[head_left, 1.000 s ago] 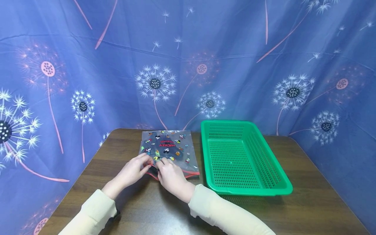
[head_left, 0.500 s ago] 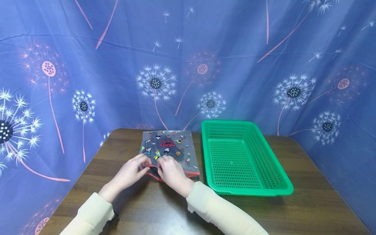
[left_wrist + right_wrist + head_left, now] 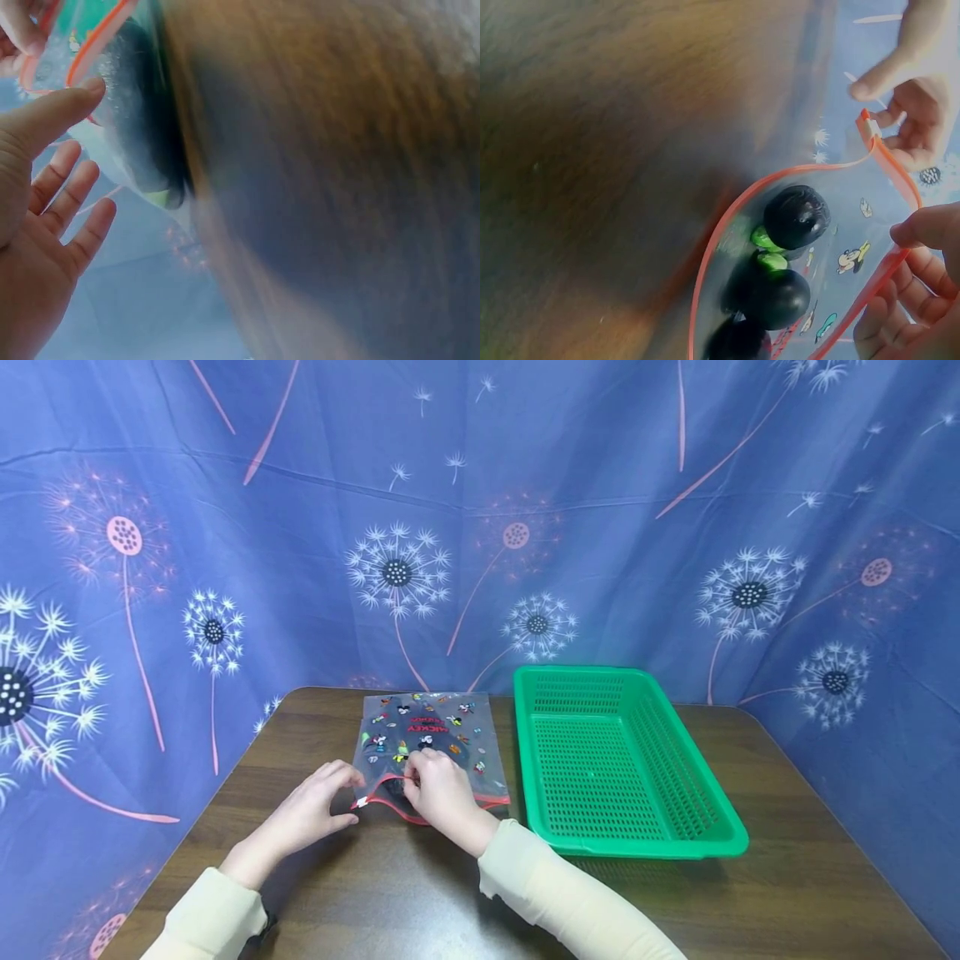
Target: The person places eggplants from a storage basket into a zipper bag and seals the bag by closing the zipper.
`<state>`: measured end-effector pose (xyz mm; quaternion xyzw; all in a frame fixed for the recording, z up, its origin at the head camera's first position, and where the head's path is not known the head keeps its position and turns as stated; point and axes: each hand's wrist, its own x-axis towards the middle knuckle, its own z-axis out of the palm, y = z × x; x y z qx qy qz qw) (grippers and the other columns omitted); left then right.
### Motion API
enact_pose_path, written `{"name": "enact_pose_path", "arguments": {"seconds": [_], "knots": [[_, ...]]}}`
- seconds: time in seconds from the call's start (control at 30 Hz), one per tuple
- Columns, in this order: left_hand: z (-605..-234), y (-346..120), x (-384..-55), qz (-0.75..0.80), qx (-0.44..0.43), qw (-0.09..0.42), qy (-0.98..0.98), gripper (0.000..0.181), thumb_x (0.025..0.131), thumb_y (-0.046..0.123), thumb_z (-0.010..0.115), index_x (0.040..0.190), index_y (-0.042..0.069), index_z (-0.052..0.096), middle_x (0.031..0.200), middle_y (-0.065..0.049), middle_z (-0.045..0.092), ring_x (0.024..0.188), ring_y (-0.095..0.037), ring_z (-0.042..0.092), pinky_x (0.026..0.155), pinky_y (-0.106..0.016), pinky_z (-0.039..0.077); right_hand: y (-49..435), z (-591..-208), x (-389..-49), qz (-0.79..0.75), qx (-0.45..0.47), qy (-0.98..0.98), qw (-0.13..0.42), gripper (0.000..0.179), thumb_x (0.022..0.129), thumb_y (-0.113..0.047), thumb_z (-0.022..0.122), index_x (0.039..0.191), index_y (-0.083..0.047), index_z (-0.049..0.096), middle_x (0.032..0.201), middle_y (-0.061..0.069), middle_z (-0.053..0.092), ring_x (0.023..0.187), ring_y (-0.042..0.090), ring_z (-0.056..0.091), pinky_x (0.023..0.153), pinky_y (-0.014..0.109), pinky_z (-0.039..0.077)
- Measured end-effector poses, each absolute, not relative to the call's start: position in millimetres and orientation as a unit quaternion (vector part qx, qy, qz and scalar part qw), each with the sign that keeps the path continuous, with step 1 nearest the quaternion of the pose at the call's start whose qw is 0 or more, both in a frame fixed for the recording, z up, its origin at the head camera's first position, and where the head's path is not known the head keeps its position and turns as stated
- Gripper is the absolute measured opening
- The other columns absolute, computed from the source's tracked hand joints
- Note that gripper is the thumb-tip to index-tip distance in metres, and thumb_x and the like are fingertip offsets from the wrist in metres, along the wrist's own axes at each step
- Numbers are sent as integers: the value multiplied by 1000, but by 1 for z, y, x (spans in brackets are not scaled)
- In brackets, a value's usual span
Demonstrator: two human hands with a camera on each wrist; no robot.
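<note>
A clear zip bag (image 3: 480, 747) with cartoon prints and a red-edged mouth lies on the table, its mouth gaping toward the person. My right hand (image 3: 444, 793) pinches the upper lip of the mouth between thumb and fingers. Inside, the right wrist view shows several glossy dark, rounded objects (image 3: 796, 217) with green parts, possibly eggplants. At the left end of the zip is a white slider (image 3: 362, 802). Beside it, my left hand (image 3: 303, 810) has its fingers spread and grips nothing. The left wrist view also shows this hand apart from the bag.
Right of the bag stands a green perforated plastic basket (image 3: 645, 850). The wooden table (image 3: 397, 893) runs back to a blue curtain (image 3: 300, 568) with dandelion prints.
My left hand has let go of the bag's edge and drawn back to the left, uncovering the slider. The mouth gapes wider, while my right hand keeps its pinch.
</note>
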<state>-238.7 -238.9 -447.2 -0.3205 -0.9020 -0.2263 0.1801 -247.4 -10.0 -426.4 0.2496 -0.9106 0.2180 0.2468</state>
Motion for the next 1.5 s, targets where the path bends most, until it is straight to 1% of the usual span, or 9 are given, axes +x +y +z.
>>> {"name": "enact_pose_path", "arguments": {"seconds": [0.13, 0.37, 0.6, 0.77, 0.87, 0.97, 1.17, 1.3, 1.5], "knots": [[-450, -239, -241, -227, -329, 192, -896, 44, 61, 4, 85, 95, 12, 59, 95, 8, 56, 90, -11, 58, 78, -32, 51, -10, -424, -248, 256, 227, -912, 227, 15, 73, -18, 73, 72, -21, 58, 68, -11, 52, 63, 5, 52, 47, 20, 35], [-451, -241, -246, -222, -345, 253, -876, 32, 65, 6, 82, 83, 17, 58, 84, 11, 55, 79, -5, 55, 69, -25, 48, -9, -423, -247, 302, 201, -909, 205, 14, 73, -20, 73, 73, -22, 59, 70, -12, 54, 63, 3, 52, 50, 20, 35], [-448, -243, -249, -216, -357, 289, -862, 23, 68, 4, 75, 79, 17, 60, 81, 13, 56, 76, -4, 53, 69, -20, 43, -6, -428, -248, 308, 198, -905, 217, 13, 74, -21, 72, 74, -22, 59, 70, -12, 55, 64, 3, 52, 51, 20, 36], [-442, -243, -253, -226, -372, 312, -845, 25, 66, 0, 76, 78, 16, 61, 79, 12, 58, 76, -6, 53, 71, -22, 42, -4, -432, -249, 323, 203, -898, 221, 14, 75, -20, 73, 79, -22, 60, 73, -11, 56, 66, 4, 53, 53, 20, 37], [-439, -242, -254, -233, -375, 317, -840, 28, 65, -1, 78, 80, 16, 62, 81, 11, 61, 79, -8, 55, 74, -22, 42, -3, -434, -251, 334, 211, -889, 231, 16, 75, -19, 73, 85, -21, 61, 78, -9, 57, 72, 6, 54, 58, 22, 41], [-435, -242, -255, -242, -369, 310, -842, 28, 66, 0, 79, 81, 16, 63, 83, 10, 62, 82, -7, 56, 76, -20, 42, -3, -434, -252, 346, 231, -873, 255, 20, 74, -16, 74, 91, -20, 63, 85, -7, 58, 81, 9, 56, 69, 25, 45], [-429, -240, -255, -256, -360, 296, -847, 25, 70, 0, 77, 83, 15, 62, 87, 9, 61, 83, -4, 54, 73, -17, 42, -9, -427, -253, 361, 294, -839, 281, 27, 75, -17, 75, 100, -18, 66, 102, -4, 61, 99, 14, 56, 86, 34, 45], [-428, -238, -256, -263, -363, 293, -844, 26, 71, -3, 76, 84, 14, 62, 87, 9, 61, 81, -5, 55, 71, -17, 42, -16, -423, -255, 351, 334, -824, 293, 28, 75, -19, 76, 101, -17, 66, 104, -5, 61, 100, 13, 55, 88, 32, 44], [-429, -236, -259, -277, -363, 303, -837, 28, 69, -7, 76, 83, 12, 61, 86, 7, 60, 77, -7, 54, 66, -20, 44, -24, -421, -260, 315, 349, -830, 301, 28, 75, -28, 75, 99, -19, 66, 97, -9, 63, 89, 7, 53, 81, 24, 43]]}}
